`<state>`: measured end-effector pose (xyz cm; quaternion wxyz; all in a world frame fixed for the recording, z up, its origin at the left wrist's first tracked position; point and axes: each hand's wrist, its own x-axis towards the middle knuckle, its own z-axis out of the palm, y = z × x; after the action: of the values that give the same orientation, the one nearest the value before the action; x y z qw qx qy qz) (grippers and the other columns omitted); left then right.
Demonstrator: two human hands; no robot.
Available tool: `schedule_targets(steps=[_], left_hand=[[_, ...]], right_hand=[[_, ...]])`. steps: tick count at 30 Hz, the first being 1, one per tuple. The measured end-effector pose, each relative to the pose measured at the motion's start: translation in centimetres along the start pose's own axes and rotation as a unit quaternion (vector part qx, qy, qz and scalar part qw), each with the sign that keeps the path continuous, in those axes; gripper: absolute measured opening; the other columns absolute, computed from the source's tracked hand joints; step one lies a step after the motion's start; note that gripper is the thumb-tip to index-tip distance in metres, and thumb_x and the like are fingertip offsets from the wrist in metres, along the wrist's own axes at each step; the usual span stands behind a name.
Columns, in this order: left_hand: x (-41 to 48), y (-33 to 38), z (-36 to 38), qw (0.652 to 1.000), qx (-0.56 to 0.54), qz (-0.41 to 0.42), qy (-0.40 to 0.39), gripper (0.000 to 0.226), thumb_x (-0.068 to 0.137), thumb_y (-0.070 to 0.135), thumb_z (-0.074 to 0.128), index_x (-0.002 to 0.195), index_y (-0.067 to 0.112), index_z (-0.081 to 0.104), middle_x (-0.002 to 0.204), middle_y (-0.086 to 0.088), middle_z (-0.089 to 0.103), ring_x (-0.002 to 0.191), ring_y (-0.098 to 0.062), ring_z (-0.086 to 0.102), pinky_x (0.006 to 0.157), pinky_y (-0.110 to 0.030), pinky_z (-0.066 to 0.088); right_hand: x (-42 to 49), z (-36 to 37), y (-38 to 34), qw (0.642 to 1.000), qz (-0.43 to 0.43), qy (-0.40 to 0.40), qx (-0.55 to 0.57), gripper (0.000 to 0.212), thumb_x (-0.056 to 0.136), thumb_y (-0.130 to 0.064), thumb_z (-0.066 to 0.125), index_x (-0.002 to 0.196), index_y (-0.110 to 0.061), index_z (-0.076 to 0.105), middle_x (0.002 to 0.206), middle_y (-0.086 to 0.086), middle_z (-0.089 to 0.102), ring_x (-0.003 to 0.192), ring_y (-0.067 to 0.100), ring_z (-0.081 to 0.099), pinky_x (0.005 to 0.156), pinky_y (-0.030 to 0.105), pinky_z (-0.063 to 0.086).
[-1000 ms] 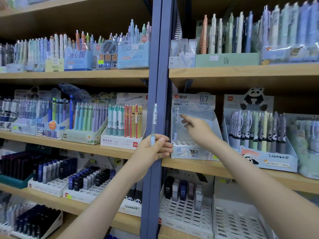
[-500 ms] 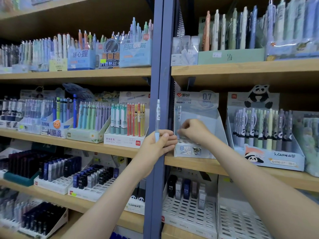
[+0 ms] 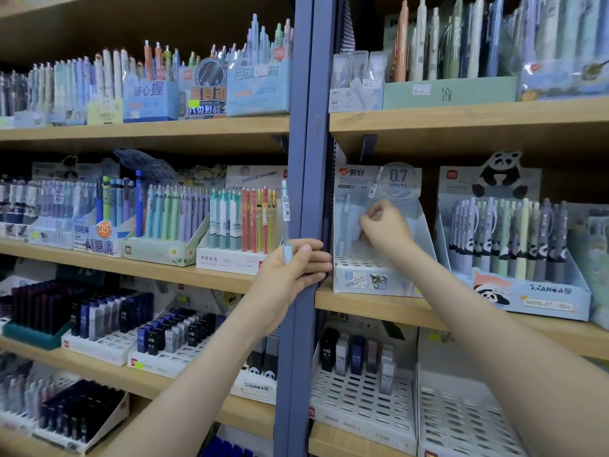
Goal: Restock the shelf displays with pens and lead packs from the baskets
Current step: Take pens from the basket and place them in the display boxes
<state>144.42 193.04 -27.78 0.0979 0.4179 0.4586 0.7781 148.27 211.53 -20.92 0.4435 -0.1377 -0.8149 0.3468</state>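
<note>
Since half a second ago, we note the right hand [image 3: 385, 227] has drawn up inside the 0.7 mm display box [image 3: 375, 280], its grip now clamped on a tilted pencil [image 3: 375, 184]. The left hand [image 3: 290, 268] keeps its grip clamped on an upright mechanical pencil [image 3: 285, 209], just left of the blue post [image 3: 306, 159]. The box lies rightward, nearer the right hand. Count: one pencil per hand and one standing pencil [image 3: 345, 222] in the box.

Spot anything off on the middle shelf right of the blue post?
The 0.7 mm display box is nearly bare: one pen stands in it, while the panda box beside it is full. Nothing spilled or damaged shows.
</note>
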Motion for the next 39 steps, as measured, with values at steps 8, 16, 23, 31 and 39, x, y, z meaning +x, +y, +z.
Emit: schedule_targets(steps=[8, 16, 23, 31, 39], left_hand=[[0.0, 0.2, 0.2, 1.0, 0.009, 0.003, -0.02, 0.021, 0.101, 0.015, 0.043, 0.107, 0.01, 0.061, 0.087, -0.002, 0.072, 0.085, -0.015, 0.07, 0.075, -0.024, 0.057], [-0.1, 0.0, -0.3, 1.0, 0.019, 0.011, -0.014, 0.02, 0.099, 0.017, 0.045, 0.106, 0.01, 0.062, 0.087, -0.002, 0.072, 0.081, -0.014, 0.067, 0.075, -0.025, 0.056], [-0.2, -0.1, -0.5, 1.0, 0.021, 0.012, -0.012, 0.019, 0.099, 0.015, 0.044, 0.105, 0.01, 0.061, 0.084, -0.002, 0.071, 0.079, -0.014, 0.067, 0.075, -0.025, 0.056], [-0.4, -0.2, -1.1, 0.999, 0.025, 0.019, -0.005, 0.02, 0.1, 0.015, 0.043, 0.105, 0.009, 0.061, 0.084, -0.003, 0.071, 0.078, -0.013, 0.067, 0.072, -0.023, 0.055], [-0.6, -0.2, -1.4, 0.999, 0.024, 0.023, -0.001, 0.02, 0.1, 0.014, 0.042, 0.104, 0.008, 0.062, 0.082, -0.002, 0.071, 0.077, -0.012, 0.068, 0.071, -0.022, 0.055]], right_hand=[[0.3, 0.3, 0.5, 0.995, 0.021, -0.069, -0.066, 0.004, 0.089, -0.013, 0.053, 0.093, -0.015, 0.052, 0.093, 0.009, 0.066, 0.08, 0.024, 0.065, 0.066, 0.031, 0.052], [0.6, 0.4, 0.5, 0.988, 0.02, -0.115, -0.103, 0.008, 0.09, -0.012, 0.052, 0.084, -0.015, 0.055, 0.092, 0.013, 0.068, 0.072, 0.027, 0.064, 0.056, 0.032, 0.05], [0.4, 0.4, 0.9, 0.983, 0.036, -0.119, -0.136, 0.011, 0.089, -0.012, 0.06, 0.079, -0.014, 0.055, 0.089, 0.01, 0.064, 0.056, 0.013, 0.048, 0.044, 0.021, 0.034], [-0.2, 1.6, 0.4, 0.984, -0.103, -0.022, -0.145, 0.027, 0.087, 0.002, 0.051, 0.108, -0.014, 0.058, 0.106, 0.002, 0.048, 0.109, 0.021, 0.045, 0.08, 0.021, 0.034], [-0.5, 1.3, 0.7, 0.982, -0.114, -0.034, -0.144, 0.043, 0.089, 0.003, 0.046, 0.127, -0.016, 0.054, 0.111, -0.003, 0.034, 0.125, 0.019, 0.029, 0.082, 0.013, 0.022]])
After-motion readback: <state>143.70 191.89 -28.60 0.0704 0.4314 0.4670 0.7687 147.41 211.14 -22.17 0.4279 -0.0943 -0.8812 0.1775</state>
